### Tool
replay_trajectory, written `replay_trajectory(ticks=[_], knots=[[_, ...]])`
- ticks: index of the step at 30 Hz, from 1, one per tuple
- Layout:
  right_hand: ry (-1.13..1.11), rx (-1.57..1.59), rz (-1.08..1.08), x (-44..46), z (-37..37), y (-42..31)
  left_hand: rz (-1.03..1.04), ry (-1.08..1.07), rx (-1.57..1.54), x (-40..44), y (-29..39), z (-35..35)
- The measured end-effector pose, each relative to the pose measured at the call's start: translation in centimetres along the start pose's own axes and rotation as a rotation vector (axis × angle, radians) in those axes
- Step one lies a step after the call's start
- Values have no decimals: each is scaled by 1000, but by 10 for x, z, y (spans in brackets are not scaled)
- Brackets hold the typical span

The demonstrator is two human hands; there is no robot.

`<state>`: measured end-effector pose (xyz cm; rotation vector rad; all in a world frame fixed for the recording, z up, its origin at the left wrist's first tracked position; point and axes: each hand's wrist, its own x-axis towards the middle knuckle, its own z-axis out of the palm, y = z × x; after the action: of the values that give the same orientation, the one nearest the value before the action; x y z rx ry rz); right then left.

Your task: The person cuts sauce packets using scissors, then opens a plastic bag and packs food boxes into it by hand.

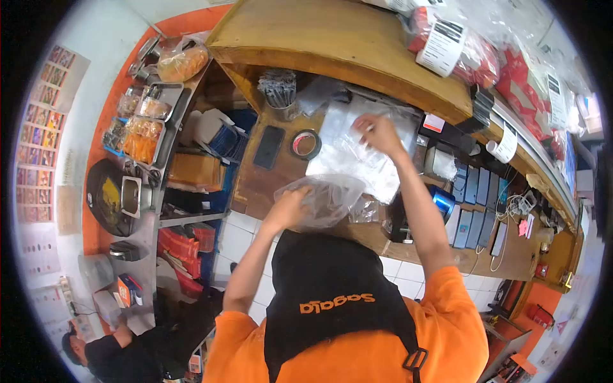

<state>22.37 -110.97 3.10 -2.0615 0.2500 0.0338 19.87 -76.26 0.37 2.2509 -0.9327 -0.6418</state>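
Observation:
My left hand [290,209] grips the near-left side of a clear plastic bag [335,198], its fingers partly seen through the film. The bag hangs loose and puffed at the table's near edge. My right hand [381,135] is over a stack of flat clear plastic bags [345,143], with its fingers curled together. Whether a thin piece of film is between those fingers I cannot make out. Left of the stack lie a roll of black tape [306,145] and a dark phone [269,147].
A cup of wrapped packets [278,92] stands under the wooden shelf [287,38]. Several phones [472,204] and cables lie to the right. On the left, a metal counter holds food trays [143,137] and a wok [108,198]. Another person [128,351] is at lower left.

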Motion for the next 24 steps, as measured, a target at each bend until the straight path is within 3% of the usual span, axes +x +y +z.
replay_trajectory(ticks=[1,2,6,9,11,16,22,24], knots=[[151,-156,79,33,-9,25,-4,69,-66,-4,8,0],[386,-607,-352,79,-17,87,-10,141,-133,-11,19,2],[529,-614,-52,165,-37,106,-186,430,-375,-43,58,-4],[548,-549,23,195,-42,110,-159,768,-106,-66,47,11],[572,-470,30,196,-47,114,-286,827,-211,-84,35,16],[625,-61,53,149,-69,122,-522,852,-594,-124,3,24],[593,205,359,57,-75,64,-519,600,-493,-118,-12,19],[587,364,283,10,-55,50,-398,570,-352,-107,-15,23]])
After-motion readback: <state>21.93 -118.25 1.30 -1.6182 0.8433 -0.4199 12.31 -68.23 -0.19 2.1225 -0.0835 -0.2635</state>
